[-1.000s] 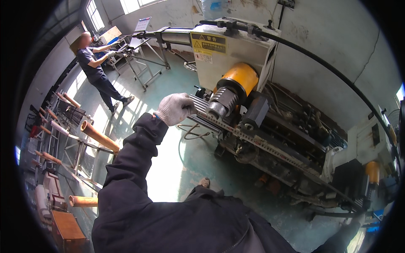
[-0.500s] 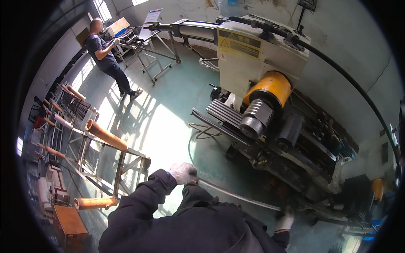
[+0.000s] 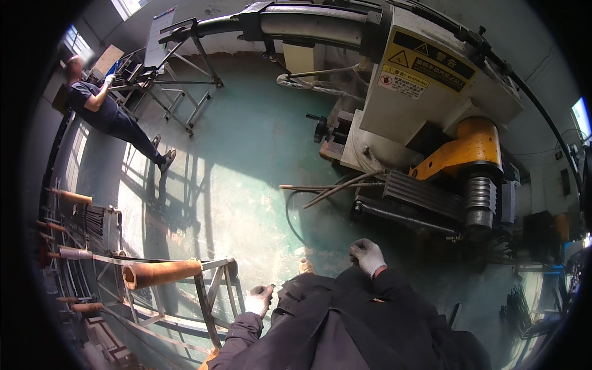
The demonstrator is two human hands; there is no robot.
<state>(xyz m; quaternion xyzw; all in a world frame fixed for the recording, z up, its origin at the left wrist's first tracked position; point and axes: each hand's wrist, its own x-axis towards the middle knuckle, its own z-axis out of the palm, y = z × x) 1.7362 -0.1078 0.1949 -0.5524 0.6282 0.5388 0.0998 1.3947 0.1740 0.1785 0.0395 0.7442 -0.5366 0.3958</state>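
Observation:
My left hand (image 3: 259,300), in a pale work glove with darkened fingers, is closed low in front of my dark jacket. A small dark tip shows at its fingers, too small to name. Further right, my right hand (image 3: 368,256), also gloved, has its fingers curled in and its thumb side up. Whatever it may hold is hidden. The nearest large thing to it is the bending machine (image 3: 431,86), with a yellow arm (image 3: 472,148) and a ribbed metal cylinder (image 3: 481,200). No rod shows between my hands.
Hoses (image 3: 345,187) reach out from the machine above the floor. On the left, a metal rack (image 3: 206,302) carries an orange-brown tube (image 3: 161,273). Another person (image 3: 102,108) stands at a work stand (image 3: 176,80) at the far left. My shoe (image 3: 306,266) shows between my hands.
Both hands held a long thin metal rod; it no longer shows. My view has turned rightward. My left hand is lower, and my right hand has come up and inward.

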